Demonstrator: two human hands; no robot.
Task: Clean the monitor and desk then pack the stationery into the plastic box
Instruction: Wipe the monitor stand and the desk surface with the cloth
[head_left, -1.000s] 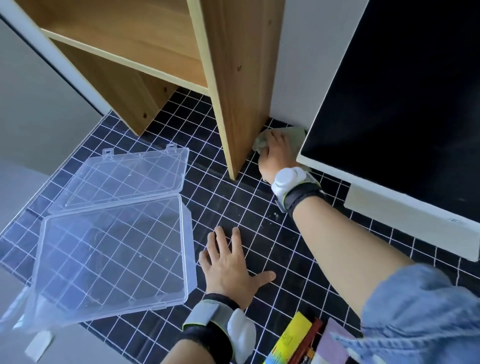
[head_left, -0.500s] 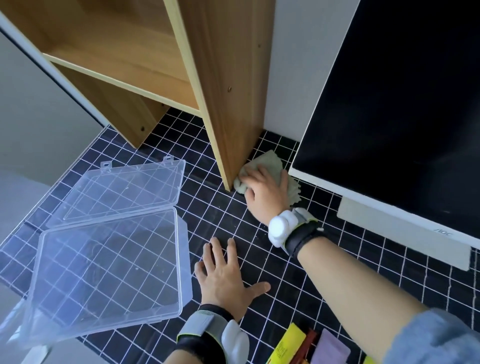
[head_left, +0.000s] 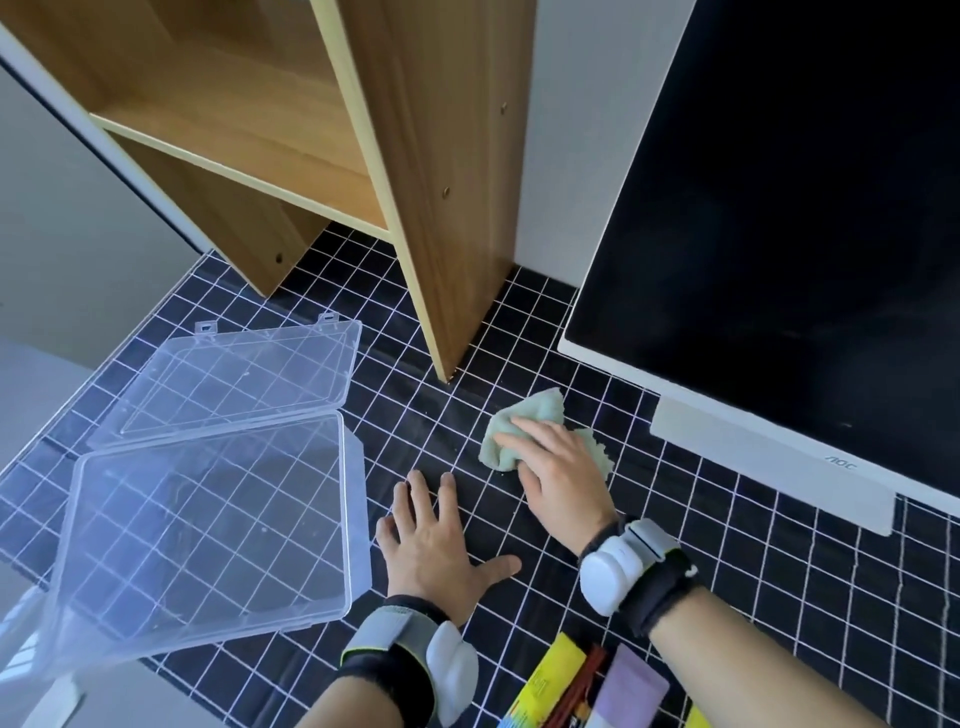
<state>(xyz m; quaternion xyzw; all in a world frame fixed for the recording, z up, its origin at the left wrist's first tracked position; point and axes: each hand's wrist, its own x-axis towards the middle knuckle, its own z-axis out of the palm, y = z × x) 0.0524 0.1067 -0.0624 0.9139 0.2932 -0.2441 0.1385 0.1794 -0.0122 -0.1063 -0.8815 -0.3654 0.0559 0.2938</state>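
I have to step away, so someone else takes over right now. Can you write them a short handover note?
Right hand presses a crumpled pale green cloth on the black grid-patterned desk mat, in front of the white-framed monitor.
Left hand lies flat on the mat, holding nothing.
The clear plastic box lies open and empty at left.
Stationery lies at the near edge, unpacked.
Desk wiping under way; packing is left. Monitor cleaning: cannot tell.

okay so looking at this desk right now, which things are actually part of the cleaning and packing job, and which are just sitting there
Part of the job:
green cloth under the right hand
monitor
grid desk mat
open plastic box
stationery at the near edge

Just there:
wooden shelf unit
left hand, flat on the mat
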